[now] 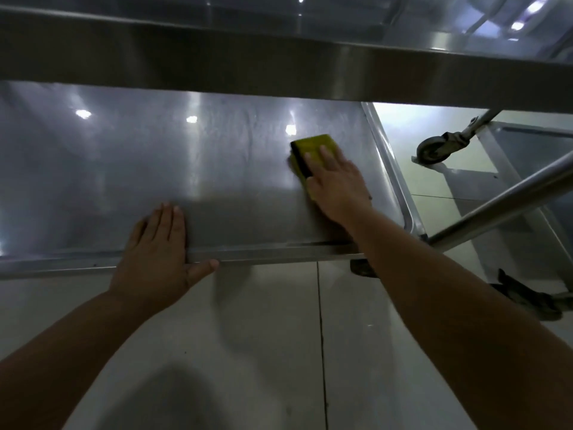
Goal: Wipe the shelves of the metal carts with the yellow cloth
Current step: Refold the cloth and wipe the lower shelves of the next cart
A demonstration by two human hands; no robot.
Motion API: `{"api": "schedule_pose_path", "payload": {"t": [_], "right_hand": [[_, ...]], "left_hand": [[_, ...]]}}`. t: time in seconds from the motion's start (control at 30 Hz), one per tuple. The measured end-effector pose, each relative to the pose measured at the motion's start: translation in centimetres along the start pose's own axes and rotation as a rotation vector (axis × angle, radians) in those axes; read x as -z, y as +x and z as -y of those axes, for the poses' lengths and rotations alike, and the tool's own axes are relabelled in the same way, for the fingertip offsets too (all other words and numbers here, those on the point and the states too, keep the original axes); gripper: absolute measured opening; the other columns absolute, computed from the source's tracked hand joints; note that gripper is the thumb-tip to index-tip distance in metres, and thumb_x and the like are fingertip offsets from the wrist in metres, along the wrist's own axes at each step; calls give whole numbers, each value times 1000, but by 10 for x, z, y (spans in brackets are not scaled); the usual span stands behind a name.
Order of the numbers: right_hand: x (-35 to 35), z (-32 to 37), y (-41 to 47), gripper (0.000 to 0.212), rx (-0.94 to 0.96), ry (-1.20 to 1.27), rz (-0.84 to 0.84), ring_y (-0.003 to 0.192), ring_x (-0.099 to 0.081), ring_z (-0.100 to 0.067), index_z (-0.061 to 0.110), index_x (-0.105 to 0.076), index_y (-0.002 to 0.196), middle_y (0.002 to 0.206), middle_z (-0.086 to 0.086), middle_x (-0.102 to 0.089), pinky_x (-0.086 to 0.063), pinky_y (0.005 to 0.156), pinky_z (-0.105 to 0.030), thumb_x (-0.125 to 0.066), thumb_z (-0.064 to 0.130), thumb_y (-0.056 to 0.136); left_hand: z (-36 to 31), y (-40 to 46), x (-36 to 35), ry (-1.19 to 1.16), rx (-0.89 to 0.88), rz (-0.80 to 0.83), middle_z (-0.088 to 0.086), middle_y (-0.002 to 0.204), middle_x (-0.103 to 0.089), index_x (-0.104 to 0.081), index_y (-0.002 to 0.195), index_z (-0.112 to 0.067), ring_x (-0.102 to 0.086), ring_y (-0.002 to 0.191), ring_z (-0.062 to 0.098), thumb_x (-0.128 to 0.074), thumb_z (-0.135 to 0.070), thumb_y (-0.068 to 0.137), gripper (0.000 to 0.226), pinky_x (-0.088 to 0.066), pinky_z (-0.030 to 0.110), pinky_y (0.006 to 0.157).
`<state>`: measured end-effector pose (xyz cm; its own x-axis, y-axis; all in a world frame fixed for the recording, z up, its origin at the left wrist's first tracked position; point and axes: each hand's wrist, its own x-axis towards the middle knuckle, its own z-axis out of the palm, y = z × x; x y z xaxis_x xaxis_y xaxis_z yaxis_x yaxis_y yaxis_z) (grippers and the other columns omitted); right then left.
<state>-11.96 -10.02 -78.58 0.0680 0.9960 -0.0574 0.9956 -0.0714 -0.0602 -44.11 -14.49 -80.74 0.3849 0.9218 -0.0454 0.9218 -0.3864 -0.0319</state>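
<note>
Right hand [336, 184] presses flat, fingers straight, on the yellow cloth [311, 153] near the shelf's [155, 169] right rim; left hand [158, 249] rests open-palmed on its front edge.

Cloth [313, 150] under right hand [336, 184] on lower shelf [155, 169], left hand [158, 252] at its front edge.

Pale tiled floor [248, 352] with dark grout line, ceiling lights glinting off steel, caster wheel [432, 150] at right

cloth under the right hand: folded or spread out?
Folded. The cloth shows as a compact thick pad with a dark layered edge at its left side, under the right hand pressing it flat on the shelf.
</note>
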Motion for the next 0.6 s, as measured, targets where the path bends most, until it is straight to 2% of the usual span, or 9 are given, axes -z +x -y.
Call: {"api": "schedule_pose_path", "payload": {"t": [0.1,0.23,0.33,0.4,0.47,0.53,0.6], "right_hand": [[8,-46,-10,57,-177,27,11,149,4,-26,31,-12,153,162,-4,-2,-9,119,-48,-29,42,100],[10,-51,-60,57,-269,32,24,148,4,-27,30,-12,153,162,-5,-3,-9,119,-47,-31,42,101],[7,-35,-110,54,-277,20,-12,148,-6,-29,29,-21,152,160,-5,-15,-14,118,-47,-32,42,101],[5,-25,-140,52,-269,22,-49,147,-11,-29,28,-27,149,158,-5,-22,-12,117,-46,-26,45,101],[4,-17,-155,59,-265,46,-69,146,-15,-29,27,-31,147,156,-5,-28,-8,115,-43,-17,50,95],[5,-17,-151,62,-270,42,-42,147,-13,-29,28,-29,148,157,-4,-25,-7,116,-42,-11,51,93],[7,-24,-130,55,-279,5,8,148,-6,-28,30,-21,151,160,-3,-15,-10,117,-44,-14,46,99]], "left_hand": [[-4,0,0,-16,6,-40,23,153,-22,-21,145,7,-20,144,32,1,-84,74,118,7,30,112],[-8,-2,1,-36,1,-38,21,156,-15,-16,147,5,-11,146,28,4,-85,72,119,8,31,112],[-8,-2,0,-17,16,-45,24,152,-24,-24,144,8,-20,143,32,-4,-83,76,115,1,33,112],[-8,-3,-1,-12,18,-36,27,149,-28,-28,142,10,-24,141,34,-13,-80,79,111,-2,35,112],[-7,-4,-3,-14,12,-32,28,147,-31,-31,140,12,-29,139,36,-15,-78,80,109,-6,38,111],[-7,-5,-2,-21,8,-20,30,144,-36,-35,138,14,-33,136,39,-12,-78,82,109,-9,40,110],[-8,-4,0,-19,12,-8,32,141,-39,-38,135,15,-37,133,40,-12,-76,84,108,-12,41,109]]}}
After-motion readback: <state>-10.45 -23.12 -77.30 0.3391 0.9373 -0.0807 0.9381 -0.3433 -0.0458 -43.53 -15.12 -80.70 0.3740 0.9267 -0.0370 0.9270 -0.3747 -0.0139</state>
